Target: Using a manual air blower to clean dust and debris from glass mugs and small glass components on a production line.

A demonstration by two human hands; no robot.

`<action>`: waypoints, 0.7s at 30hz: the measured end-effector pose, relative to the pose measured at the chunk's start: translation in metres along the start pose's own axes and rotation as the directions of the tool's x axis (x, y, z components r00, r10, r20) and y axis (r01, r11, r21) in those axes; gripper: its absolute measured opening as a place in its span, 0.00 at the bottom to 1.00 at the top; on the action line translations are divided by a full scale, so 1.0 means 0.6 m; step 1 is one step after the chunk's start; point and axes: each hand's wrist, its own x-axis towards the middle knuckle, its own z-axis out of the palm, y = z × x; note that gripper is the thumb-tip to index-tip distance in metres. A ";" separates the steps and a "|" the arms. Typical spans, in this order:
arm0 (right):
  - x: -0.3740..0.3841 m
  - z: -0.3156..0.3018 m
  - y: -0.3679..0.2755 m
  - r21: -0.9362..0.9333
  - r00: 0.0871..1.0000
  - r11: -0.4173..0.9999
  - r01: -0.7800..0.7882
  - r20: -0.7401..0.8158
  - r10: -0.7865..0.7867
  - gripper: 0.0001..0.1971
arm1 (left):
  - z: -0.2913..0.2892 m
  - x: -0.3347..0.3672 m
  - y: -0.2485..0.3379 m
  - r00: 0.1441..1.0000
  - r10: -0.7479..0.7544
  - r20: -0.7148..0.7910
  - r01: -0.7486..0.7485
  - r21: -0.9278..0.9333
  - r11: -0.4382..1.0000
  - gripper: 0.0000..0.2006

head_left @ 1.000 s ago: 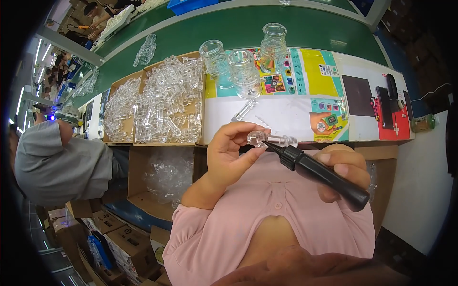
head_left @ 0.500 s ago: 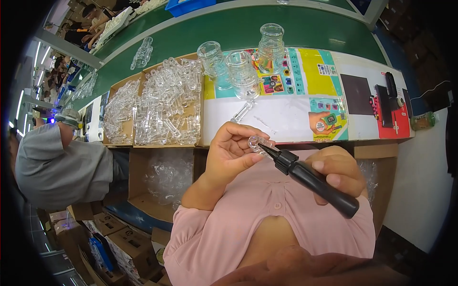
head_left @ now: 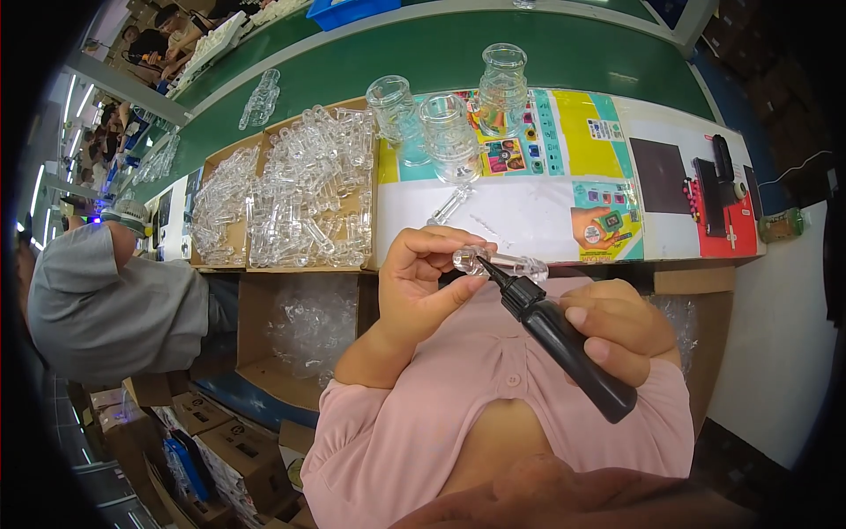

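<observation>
My left hand [head_left: 432,278] pinches a clear plastic piece [head_left: 520,264] with rounded ends, at the table's front edge. In my right hand [head_left: 621,326] is a black squeeze bottle [head_left: 582,361] with a ribbed collar and a pointed nozzle. The nozzle tip meets the left end of the clear piece, close to my left fingertips. Whether anything flows from the tip is too small to tell. Beyond my hands, a similar clear piece [head_left: 451,204] lies on the white board, before a stacked clear jar-like part [head_left: 450,137].
Left of the board, a cardboard tray [head_left: 372,234] holds many clear pieces. Two more clear jar-like parts [head_left: 394,106] [head_left: 503,88] stand behind. A dark phone-like object [head_left: 708,189] lies right. Below the tray is an open carton [head_left: 264,331]. A person in grey [head_left: 123,300] sits at left.
The clear piece has turned, so its length now points right. The bottle has tilted more steeply, its base moving left and down, with the nozzle still at the piece's end.
</observation>
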 end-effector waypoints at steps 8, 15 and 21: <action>-0.005 0.001 -0.005 -0.039 0.999 0.998 -0.039 -0.035 0.037 0.15 | 0.001 -0.002 -0.004 0.953 0.302 0.028 -0.285 0.424 0.860 0.19; -0.033 -0.021 -0.028 0.042 0.873 0.872 -0.487 -0.005 0.488 0.22 | 0.000 -0.008 -0.002 0.927 0.360 0.106 -0.349 0.598 0.721 0.19; -0.016 0.011 0.013 0.625 0.249 0.473 -0.620 -0.415 0.875 0.34 | 0.003 0.001 -0.015 0.938 0.333 0.092 -0.329 0.533 0.779 0.20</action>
